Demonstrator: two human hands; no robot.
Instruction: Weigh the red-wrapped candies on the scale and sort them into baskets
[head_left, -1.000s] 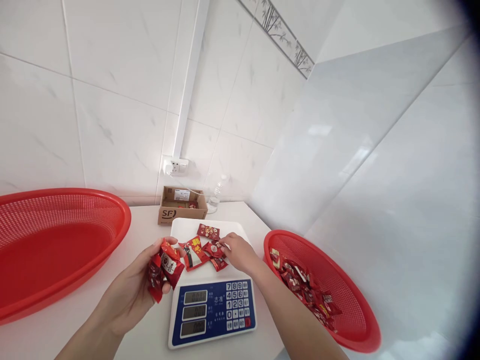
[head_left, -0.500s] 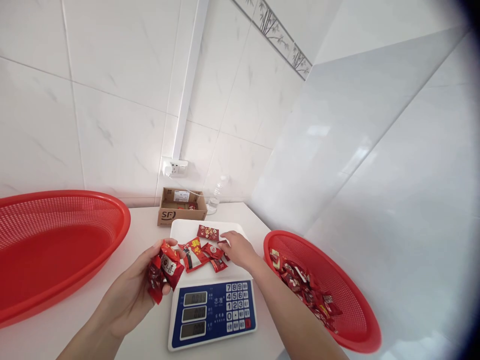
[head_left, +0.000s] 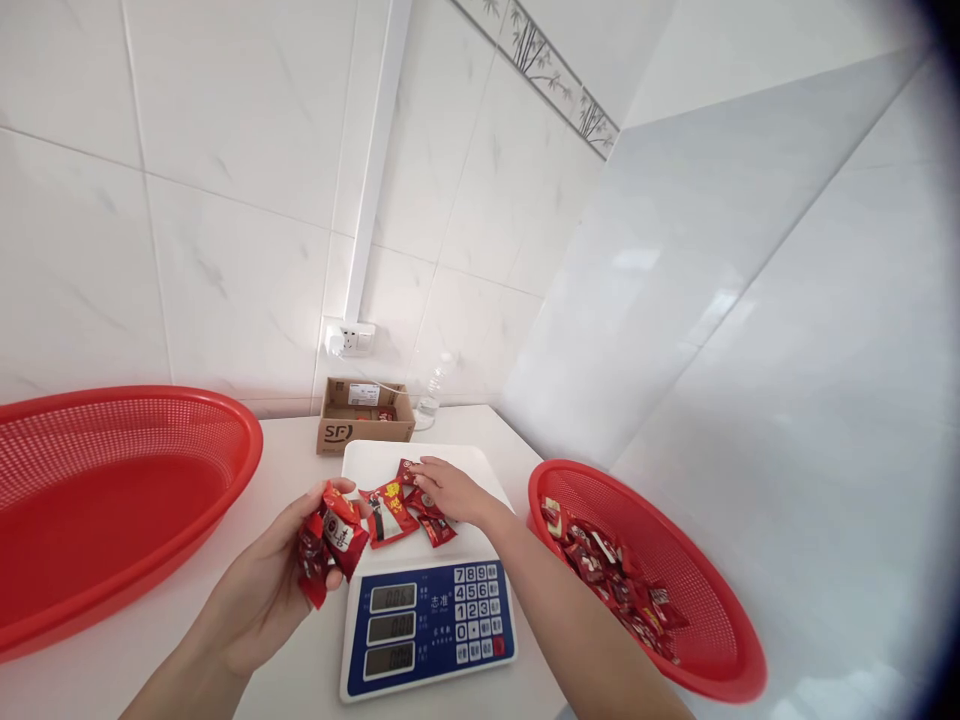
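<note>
My left hand (head_left: pixel 277 560), left of the scale, is closed around several small red snack packets (head_left: pixel 341 535). Over the back of the scale's white pan (head_left: pixel 367 458), my right hand (head_left: pixel 454 490) has its fingers bent on a dark red snack packet (head_left: pixel 407 470), which they partly cover. Beside those fingertips lie a larger red packet (head_left: pixel 390 512) with yellow lettering and a few small red ones (head_left: pixel 436 530). The digital scale (head_left: pixel 431 630) has a blue panel with keys and three displays. What lies under my right palm is hidden.
A red basket (head_left: pixel 750 650) with many red packets stands at right. Another red basket (head_left: pixel 244 440) is at left. Behind the scale are a cardboard box (head_left: pixel 367 432) with some packets inside and a clear bottle (head_left: pixel 433 385). A socket (head_left: pixel 350 338) with a plug sits on the tiled wall.
My right hand has moved slightly left, over the dark red packet at the back, which is now more covered. The scale's top reading has changed. My left hand keeps its packets.
</note>
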